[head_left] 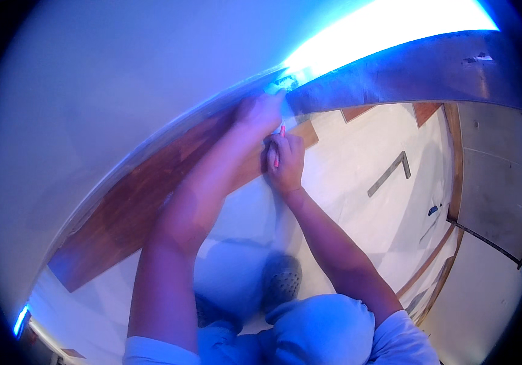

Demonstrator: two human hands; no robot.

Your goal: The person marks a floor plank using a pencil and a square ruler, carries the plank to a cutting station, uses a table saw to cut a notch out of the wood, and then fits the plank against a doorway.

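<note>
My right hand (287, 159) is closed around a slim red pencil (283, 130), its upper end poking out above the fingers. Just beyond it, my left hand (261, 113) reaches to the far end of the reddish-brown wooden planks (139, 204), close to the corner by the bright opening. Glare and blur hide the left fingers, so what they touch is unclear. The planks lie in a strip on the pale floor along the white wall (109, 91). A lighter brown board end (307, 132) sticks out beside my right hand.
An L-shaped carpenter's square (390, 174) lies on the floor to the right, with a small dark blue object (433, 210) farther right. A dark beam-like edge (407, 70) crosses below the bright opening. My dark perforated shoe (281, 281) and bent knee are close below.
</note>
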